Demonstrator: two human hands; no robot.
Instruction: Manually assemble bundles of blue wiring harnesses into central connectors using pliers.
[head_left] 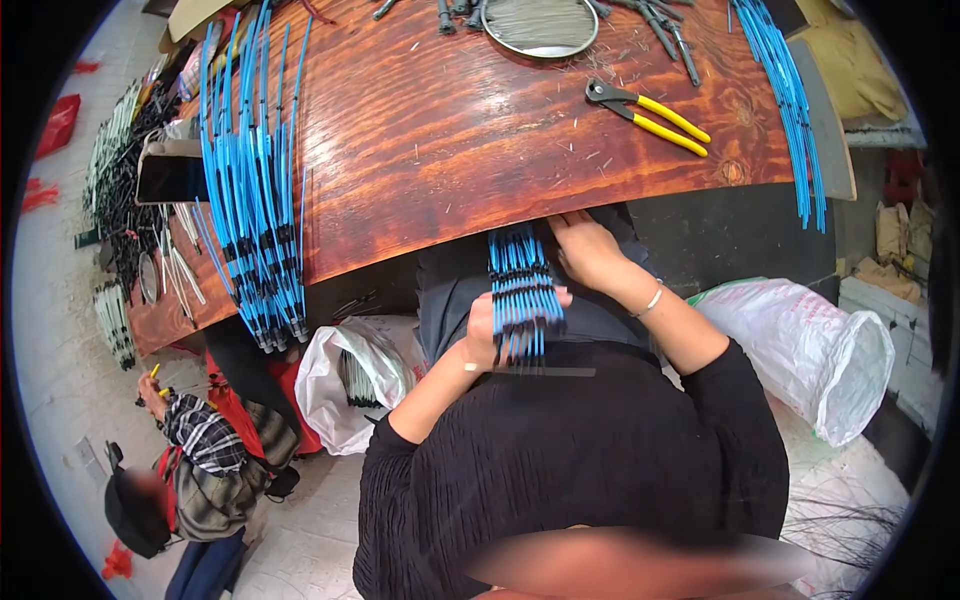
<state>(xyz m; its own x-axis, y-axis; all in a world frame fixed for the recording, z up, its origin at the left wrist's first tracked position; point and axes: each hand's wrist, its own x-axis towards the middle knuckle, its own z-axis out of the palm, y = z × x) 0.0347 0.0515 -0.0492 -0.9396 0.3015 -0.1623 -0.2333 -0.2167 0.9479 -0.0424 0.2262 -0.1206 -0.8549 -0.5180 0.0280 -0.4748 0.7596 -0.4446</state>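
Rod bundle point(522, 285) below the near edge of the tabletop point(450, 150).
The left hand point(483, 325) grips the bundle, fingers mostly hidden behind; the lower ends blur. At the tabletop's edge, the right hand point(588, 248) has obscured fingertips; whether it pinches anything cannot be told. More rods point(268, 265) on the tabletop's left are cut off above.

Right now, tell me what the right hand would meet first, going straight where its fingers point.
Most likely the near edge of the wooden table, just ahead of the right hand; depth is unclear, so it might pass underneath.
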